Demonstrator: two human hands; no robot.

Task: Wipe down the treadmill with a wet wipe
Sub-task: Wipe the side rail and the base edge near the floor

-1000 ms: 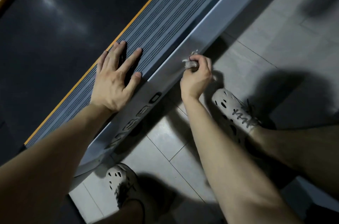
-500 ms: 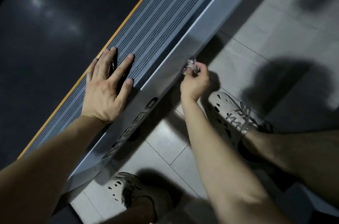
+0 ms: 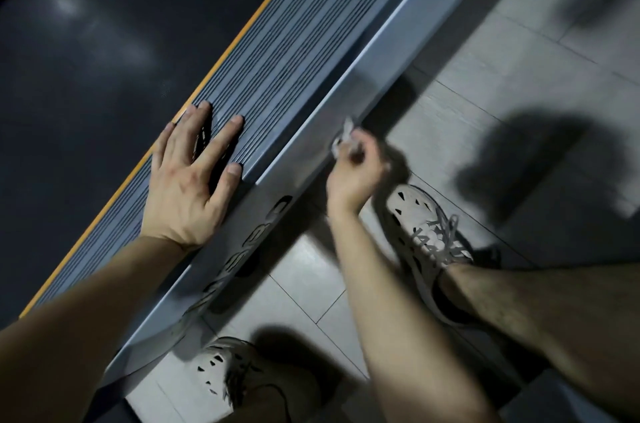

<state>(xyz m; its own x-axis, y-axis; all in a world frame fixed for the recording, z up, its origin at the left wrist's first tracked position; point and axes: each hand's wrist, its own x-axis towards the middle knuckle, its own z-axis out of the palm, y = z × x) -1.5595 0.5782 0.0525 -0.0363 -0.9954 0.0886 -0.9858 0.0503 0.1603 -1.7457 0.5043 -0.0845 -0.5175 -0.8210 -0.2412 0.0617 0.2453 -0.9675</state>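
head view, looking down on the treadmill's (image 3: 363, 83) right side. your left hand (image 3: 187, 187) lies flat on the ribbed foot strip (image 3: 294, 51), fingers straight and spread, holding nothing; it appears to serve as a brace. your right hand (image 3: 353, 173) is motion-blurred, but its fingers are curled round a small bunched wet wipe (image 3: 343, 136), which sticks out past the fingertips and meets the grey side rail at its outer face, close to the rail's lower edge above the tiled floor (image 3: 485, 76).

the relation that governs the coming stroke: the rail's long axis runs from near left to far right across the view, parallel to the foot strip, the orange edge line (image 3: 242, 37) and the dark belt (image 3: 86, 58). the wipe sits roughly midway along the visible rail, with the dark lettering (image 3: 249, 249) nearer to you and a long plain stretch beyond. the right hand is the nearer one to this outer face; the left hand is across the rail's top edge, on the belt side. any stroke is therefore best taken along the axis, toward or away from you, rather than across it.

how much of the rail is already clean cannot be told. your two pale shoes (image 3: 426, 232) stand on the floor just beside the rail.
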